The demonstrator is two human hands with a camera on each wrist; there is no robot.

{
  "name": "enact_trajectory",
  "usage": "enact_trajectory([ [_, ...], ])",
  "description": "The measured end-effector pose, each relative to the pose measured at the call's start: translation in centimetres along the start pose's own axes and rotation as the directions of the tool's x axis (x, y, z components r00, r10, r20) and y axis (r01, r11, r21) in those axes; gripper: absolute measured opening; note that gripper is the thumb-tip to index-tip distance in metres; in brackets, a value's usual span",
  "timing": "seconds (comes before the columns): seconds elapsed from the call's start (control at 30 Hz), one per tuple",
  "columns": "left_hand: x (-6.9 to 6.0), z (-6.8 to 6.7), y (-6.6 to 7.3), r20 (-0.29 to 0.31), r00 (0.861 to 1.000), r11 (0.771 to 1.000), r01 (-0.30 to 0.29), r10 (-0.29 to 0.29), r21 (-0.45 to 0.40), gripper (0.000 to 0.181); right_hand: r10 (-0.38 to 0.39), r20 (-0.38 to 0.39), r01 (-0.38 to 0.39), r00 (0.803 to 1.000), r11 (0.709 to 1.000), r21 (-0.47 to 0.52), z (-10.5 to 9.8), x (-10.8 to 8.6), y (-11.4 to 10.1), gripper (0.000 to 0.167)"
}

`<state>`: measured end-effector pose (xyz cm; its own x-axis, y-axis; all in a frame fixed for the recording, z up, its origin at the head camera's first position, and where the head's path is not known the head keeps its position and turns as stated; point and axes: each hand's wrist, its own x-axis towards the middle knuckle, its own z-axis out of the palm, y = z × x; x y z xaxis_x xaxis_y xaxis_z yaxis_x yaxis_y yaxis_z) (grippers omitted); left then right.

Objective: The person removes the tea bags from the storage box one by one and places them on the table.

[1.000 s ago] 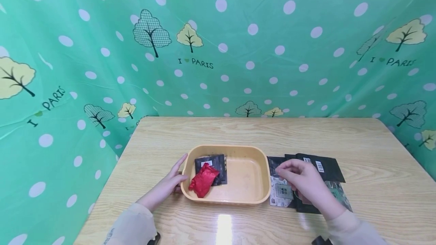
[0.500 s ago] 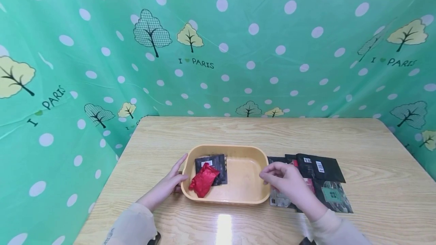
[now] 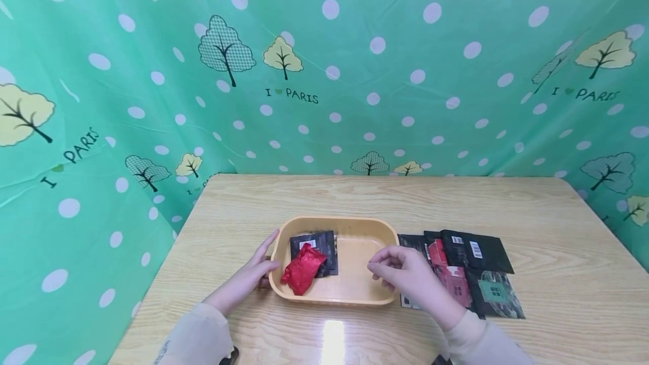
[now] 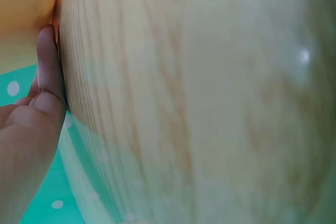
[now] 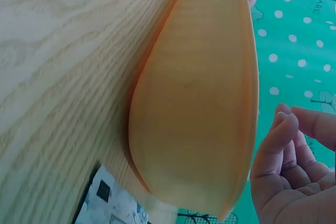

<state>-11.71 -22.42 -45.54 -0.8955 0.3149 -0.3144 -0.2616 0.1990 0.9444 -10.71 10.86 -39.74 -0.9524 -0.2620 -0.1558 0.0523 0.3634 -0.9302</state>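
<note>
A yellow-orange bin (image 3: pixel 362 301) stands mid-table, holding a crumpled red packet (image 3: pixel 303 270) over dark packets (image 3: pixel 328 252) at its left. My left hand (image 3: pixel 249 276) rests against the bin's left end, its fingers extended along the outer wall; the left wrist view shows that hand (image 4: pixel 34 114) low beside it. Over the bin's right end hovers my right hand (image 3: pixel 403 272), thumb and index fingertips together. Seen from the right wrist, the bin's outer wall (image 5: pixel 194 93) is beside the curled hand (image 5: pixel 296 166), with no object visible between the fingertips.
Right of the bin, several flat packets overlap on the wooden table (image 3: pixel 573 252): black ones with barcode labels (image 3: pixel 487 252), a red-printed one (image 3: pixel 456 285) and a green-printed one (image 3: pixel 496 290). A green dotted cloth (image 3: pixel 355 72) hangs behind the table.
My right hand has moved left from above the packets to over the bin's right end, uncovering the red-printed packet. The left hand and the bin have stayed in place.
</note>
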Motion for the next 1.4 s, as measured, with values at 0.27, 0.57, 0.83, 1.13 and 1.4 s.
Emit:
enact_trajectory([
  [0.27, 0.1, -0.1, 0.0, 0.009, 1.0, 1.0, -0.016, 0.016, -0.012, 0.078, -0.048, 0.052, 0.045, 0.997, 0.998, 0.049, 1.2, 0.5, 0.3, 0.02],
  [0.57, 0.3, -0.1, -0.1, 0.031, 0.999, 0.999, -0.026, 0.027, -0.044, 0.079, -0.042, 0.066, 0.038, 0.997, 0.997, 0.062, 2.6, 1.1, 0.7, 0.028],
  [0.83, 0.4, -0.2, -0.1, 0.038, 0.999, 0.999, -0.024, 0.026, -0.043, 0.08, -0.022, 0.059, 0.021, 0.998, 0.999, 0.027, 3.7, 2.1, 0.9, 0.033],
  [1.13, 0.5, -0.1, -0.1, 0.045, 0.998, 0.997, -0.03, 0.033, -0.07, 0.082, 0.013, 0.039, -0.014, 0.999, 1.0, 0.014, 4.7, 3.1, 1.2, 0.03],
  [1.4, 0.4, -0.2, -0.3, 0.037, 0.999, 0.998, -0.03, 0.032, -0.049, 0.08, 0.09, 0.035, -0.091, 0.995, 0.995, 0.034, 5.2, 3.6, 1.2, 0.033],
])
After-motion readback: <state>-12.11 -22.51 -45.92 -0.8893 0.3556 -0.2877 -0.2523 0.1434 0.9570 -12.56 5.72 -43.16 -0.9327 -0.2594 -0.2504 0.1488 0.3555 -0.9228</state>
